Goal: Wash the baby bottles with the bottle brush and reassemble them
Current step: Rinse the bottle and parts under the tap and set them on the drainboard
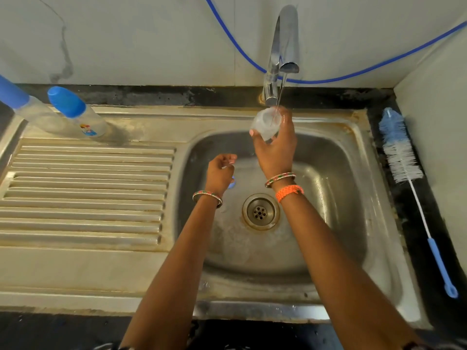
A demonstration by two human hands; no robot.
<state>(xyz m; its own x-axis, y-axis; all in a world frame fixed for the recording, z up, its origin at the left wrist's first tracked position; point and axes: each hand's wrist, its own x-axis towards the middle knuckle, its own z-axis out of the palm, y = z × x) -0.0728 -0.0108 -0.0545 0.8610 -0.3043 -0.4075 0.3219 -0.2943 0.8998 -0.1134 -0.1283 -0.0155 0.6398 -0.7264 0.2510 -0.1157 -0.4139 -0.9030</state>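
While water runs from the tap (284, 44) into the basin of the steel sink (348, 178), the washing looks about two-thirds done: two capped baby bottles (83, 114) stand reassembled at the far left corner of the drainboard (83, 193), and the bottle brush (406, 170) lies idle along the sink's right edge. The right hand (276, 147) grips a clear bottle part (267, 123) under the stream, the left hand (220, 171) is loosely curled around something small I cannot identify, and one bottle's printed label is unreadable.

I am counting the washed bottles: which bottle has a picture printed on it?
The capped baby bottle nearer the basin; the far-left bottle looks plain.
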